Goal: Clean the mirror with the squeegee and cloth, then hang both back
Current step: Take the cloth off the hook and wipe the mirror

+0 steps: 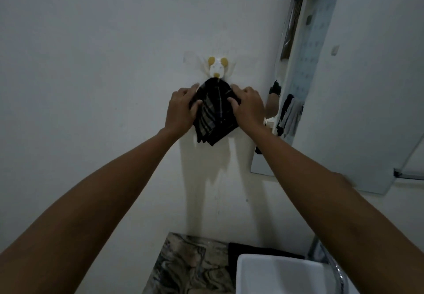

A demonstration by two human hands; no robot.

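Observation:
A dark plaid cloth point(212, 114) hangs against the white wall from a white animal-shaped hook with two yellow ears point(216, 67). My left hand point(182, 108) grips the cloth's left edge and my right hand point(247, 106) grips its right edge, both just below the hook. The mirror point(344, 87) is on the wall to the right, seen at a steep angle. No squeegee can be made out in this view.
A white basin point(275, 275) sits at the bottom right on a marbled counter point(183, 268), with a chrome tap point(337, 273) at its right. A dark folded item point(243, 250) lies behind the basin. The mirror reflects hanging clothes.

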